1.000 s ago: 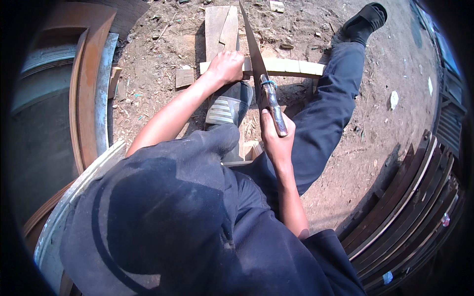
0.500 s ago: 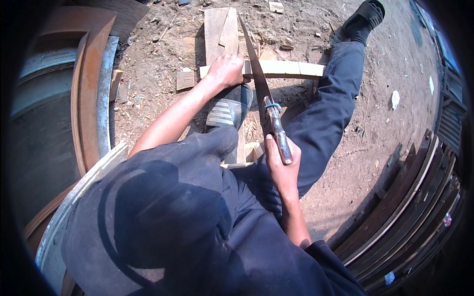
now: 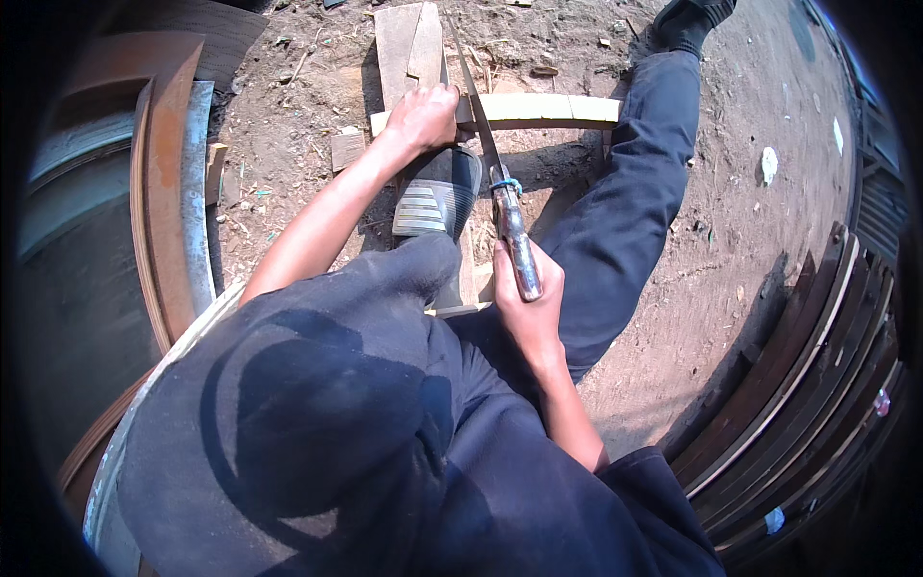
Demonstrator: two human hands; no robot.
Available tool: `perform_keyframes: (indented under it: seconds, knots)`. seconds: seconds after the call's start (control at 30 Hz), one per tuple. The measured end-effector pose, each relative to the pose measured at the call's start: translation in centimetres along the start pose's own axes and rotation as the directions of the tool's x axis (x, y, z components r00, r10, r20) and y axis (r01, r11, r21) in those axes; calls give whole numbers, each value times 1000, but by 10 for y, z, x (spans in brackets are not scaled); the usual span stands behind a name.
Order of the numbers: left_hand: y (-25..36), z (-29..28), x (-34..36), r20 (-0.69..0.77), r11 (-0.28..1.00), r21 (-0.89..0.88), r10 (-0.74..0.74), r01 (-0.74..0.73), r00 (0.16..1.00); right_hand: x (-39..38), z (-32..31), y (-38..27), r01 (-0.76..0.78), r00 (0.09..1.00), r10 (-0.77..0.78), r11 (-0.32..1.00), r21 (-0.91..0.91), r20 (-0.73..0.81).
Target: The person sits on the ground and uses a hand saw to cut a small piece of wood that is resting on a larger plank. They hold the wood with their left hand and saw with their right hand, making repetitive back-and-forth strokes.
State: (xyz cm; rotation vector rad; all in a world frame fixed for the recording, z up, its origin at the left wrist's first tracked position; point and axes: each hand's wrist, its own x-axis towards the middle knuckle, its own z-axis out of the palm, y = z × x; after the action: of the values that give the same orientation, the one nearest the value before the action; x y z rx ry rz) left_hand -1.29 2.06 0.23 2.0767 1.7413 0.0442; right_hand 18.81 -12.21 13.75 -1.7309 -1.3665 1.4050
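My right hand (image 3: 531, 298) is closed round the worn handle of a handsaw (image 3: 515, 236), which has a blue tie near the blade. The blade runs away from me and crosses a pale wooden strip (image 3: 543, 108) just right of my left hand. With fingers curled, my left hand (image 3: 425, 119) grips that strip near its left end; the fingertips are hidden. Beneath the strip's left part, a wider board (image 3: 402, 53) extends away from me. My sandalled foot (image 3: 435, 197) rests close below my left hand. Whether the blade has cut into the strip cannot be seen.
Brown wooden frames (image 3: 168, 202) stand along the left side. A small wood block (image 3: 347, 150) lies on the dirt ground (image 3: 317, 202). My outstretched leg (image 3: 639, 202) borders the strip's right end. Dark planks (image 3: 779, 385) are stacked at lower right.
The whole view has shifted slightly, moving the scene up and left. The saw blade now appears narrower, turned more edge-on. Both hands keep their grips.
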Motion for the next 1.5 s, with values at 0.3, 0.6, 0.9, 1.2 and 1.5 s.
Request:
perform_keyframes:
  seconds: [0.3, 0.6, 0.9, 1.2, 1.5]
  knots:
    - [-10, 9, 0, -60, 999, 45, 25, -22, 998, 0, 8, -9, 32, 999, -31, 999, 43, -28]
    - [-5, 3, 13, 95, 999, -35, 8, -5, 995, 25, 16, -11, 29, 999, -29, 999, 34, -25]
    - [-4, -11, 11, 116, 1000, -15, 2, 0, 993, 46, 19, -34, -9, 1000, 8, 993, 115, 9]
    - [-6, -8, 2, 10, 1000, -17, 21, -21, 1000, 25, 14, -23, 21, 1000, -18, 996, 92, -25]
    - [-5, 8, 8, -10, 999, 36, 40, -40, 999, -12, 5, -4, 61, 996, -58, 998, 32, -69]
